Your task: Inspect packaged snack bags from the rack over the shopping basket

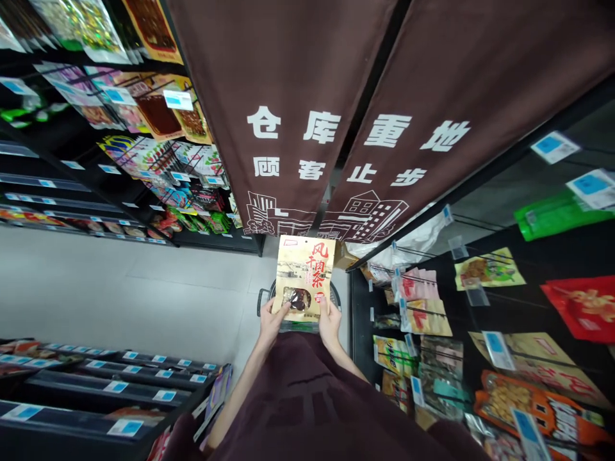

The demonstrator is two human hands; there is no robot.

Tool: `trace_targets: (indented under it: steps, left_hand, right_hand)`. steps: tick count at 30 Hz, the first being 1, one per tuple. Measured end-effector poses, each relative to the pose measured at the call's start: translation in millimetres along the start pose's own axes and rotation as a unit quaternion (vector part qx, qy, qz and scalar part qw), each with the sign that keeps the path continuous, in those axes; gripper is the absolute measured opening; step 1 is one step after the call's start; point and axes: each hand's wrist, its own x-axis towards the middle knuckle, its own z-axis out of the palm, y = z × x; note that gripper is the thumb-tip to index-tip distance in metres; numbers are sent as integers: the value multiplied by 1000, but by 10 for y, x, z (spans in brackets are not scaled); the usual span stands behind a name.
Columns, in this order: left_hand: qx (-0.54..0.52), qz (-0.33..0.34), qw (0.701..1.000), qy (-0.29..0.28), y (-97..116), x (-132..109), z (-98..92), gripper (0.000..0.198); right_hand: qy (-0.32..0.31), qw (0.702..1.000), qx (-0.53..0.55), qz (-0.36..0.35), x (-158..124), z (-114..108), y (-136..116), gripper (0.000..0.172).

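Note:
A cream-coloured snack pouch (295,272) with red Chinese characters and a small clear window is held upright in front of my body. My left hand (273,318) grips its lower left edge, thumb across the front near the window. On the lower right edge, my right hand (329,320) is closed with its thumb on the front. Behind and below the pouch, a dark basket (262,302) with a handle shows in part; its contents are mostly hidden.
Brown curtains (288,57) with white characters hang straight ahead. Hanging snack bags fill the left rack (163,121) and the right rack (432,301), with price tags sticking out. A low shelf (120,378) stands at lower left, beside grey floor (202,275).

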Motion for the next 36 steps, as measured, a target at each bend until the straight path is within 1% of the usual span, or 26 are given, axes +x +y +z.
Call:
trace_targets:
  steps: [3,6,9,11,13,17,20,23,29,32,36]
  left_hand:
    - [-12,-6,1000,3,-31,38,-16,45]
    - [-30,-20,999,9,-78,93,-66,50]
    - [-45,-37,998,34,-142,177,-129,56]
    - [-52,-49,996,51,-191,250,-167,59]
    - [-57,-59,996,48,-236,323,-197,62]
    - [-45,-57,997,22,-279,438,-209,63]
    - [-37,-49,998,6,-269,500,-161,62]
    - [-39,-44,998,-4,-245,549,-91,61]
    - [-15,-60,997,-51,-190,620,-43,63]
    - [1,-64,997,-38,-158,639,1,63]
    - [14,-56,998,-25,-98,641,175,59]
  right_hand:
    - [-10,1000,12,5,26,31,12,52]
    - [-20,999,25,7,40,86,-38,49]
    - [-67,996,50,12,58,139,-128,46]
    - [-106,993,56,10,77,162,-176,51]
    - [-118,992,46,1,97,176,-202,54]
    - [-93,995,30,-11,125,190,-201,50]
    - [-63,998,7,-4,159,189,-177,48]
    - [-45,999,-17,-5,202,172,-148,49]
    - [-34,999,9,-8,202,136,-121,46]
    - [-24,999,21,0,179,140,-135,45]
    - [13,999,50,16,166,134,-194,45]
